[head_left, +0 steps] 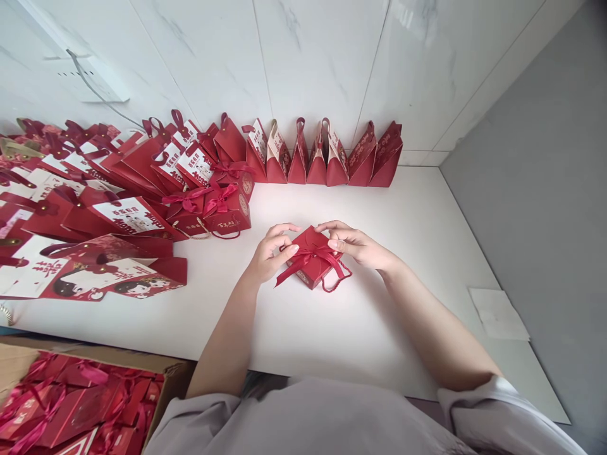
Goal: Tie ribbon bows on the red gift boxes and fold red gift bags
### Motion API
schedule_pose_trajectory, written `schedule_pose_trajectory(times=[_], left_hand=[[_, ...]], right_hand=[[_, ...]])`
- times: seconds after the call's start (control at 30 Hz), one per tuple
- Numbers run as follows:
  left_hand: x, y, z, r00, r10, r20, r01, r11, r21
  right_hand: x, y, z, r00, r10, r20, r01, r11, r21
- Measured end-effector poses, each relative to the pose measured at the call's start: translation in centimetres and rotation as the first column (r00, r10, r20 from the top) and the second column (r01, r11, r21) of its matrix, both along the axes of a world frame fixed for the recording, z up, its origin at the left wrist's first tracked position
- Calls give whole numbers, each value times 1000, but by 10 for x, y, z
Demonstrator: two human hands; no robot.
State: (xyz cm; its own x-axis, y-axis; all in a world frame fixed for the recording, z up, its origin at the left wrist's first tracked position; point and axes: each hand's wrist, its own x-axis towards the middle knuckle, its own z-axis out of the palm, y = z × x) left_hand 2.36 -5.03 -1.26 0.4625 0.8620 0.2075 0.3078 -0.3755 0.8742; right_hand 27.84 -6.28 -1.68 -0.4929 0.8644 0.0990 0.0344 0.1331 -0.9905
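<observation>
A small red gift box (310,256) with a red ribbon bow (313,255) stands on the white table (332,328) in front of me. My left hand (271,251) pinches the ribbon at the box's left side. From the right, my right hand (355,243) has its fingertips closed on the ribbon at the top of the box. A red cord handle lies looped at the box's lower right.
Several red gift bags (327,158) stand in a row along the marble wall. Two bowed red boxes (213,208) and piles of red bags (95,221) fill the table's left. A cardboard carton (76,404) of red boxes sits lower left. A white paper (497,313) lies right.
</observation>
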Motion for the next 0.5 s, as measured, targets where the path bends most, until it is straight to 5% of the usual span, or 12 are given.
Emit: schedule_pose_trajectory(times=[0.23, 0.5], left_hand=[[5, 0, -6, 986, -3, 165, 35, 981, -192], [11, -2, -6, 994, 50, 101, -34, 988, -149]], right_hand=[[3, 1, 0, 1000, -21, 4, 21, 999, -40], [1, 1, -2, 1000, -6, 2, 6, 999, -42]])
